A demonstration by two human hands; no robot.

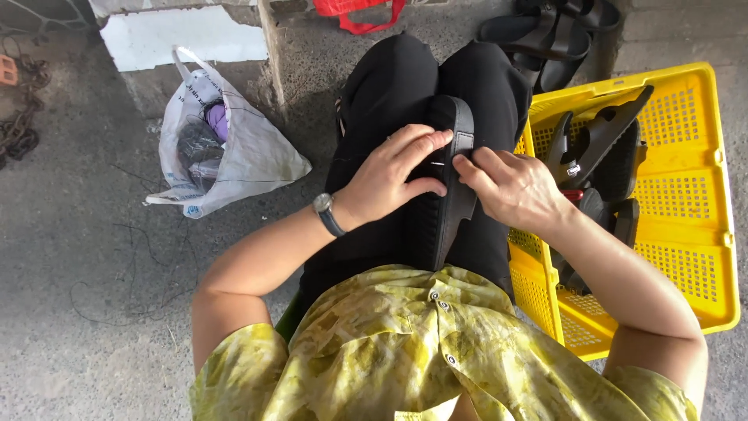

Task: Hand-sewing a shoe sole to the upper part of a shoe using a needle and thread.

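Sandal (446,195) lies sole-up on lap; left hand (393,175) grips its strap, right hand (510,187) pinches a needle (438,164) at the strap edge. Stitching seems mid-way. More sandals wait in yellow crate (701,195); bag (226,148) on floor

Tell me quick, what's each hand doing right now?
Left hand: closed on the black sandal lying on the lap, fingers over its strap.
Right hand: fingertips pinched at the strap's edge, seemingly on a thin needle; too small to be sure.
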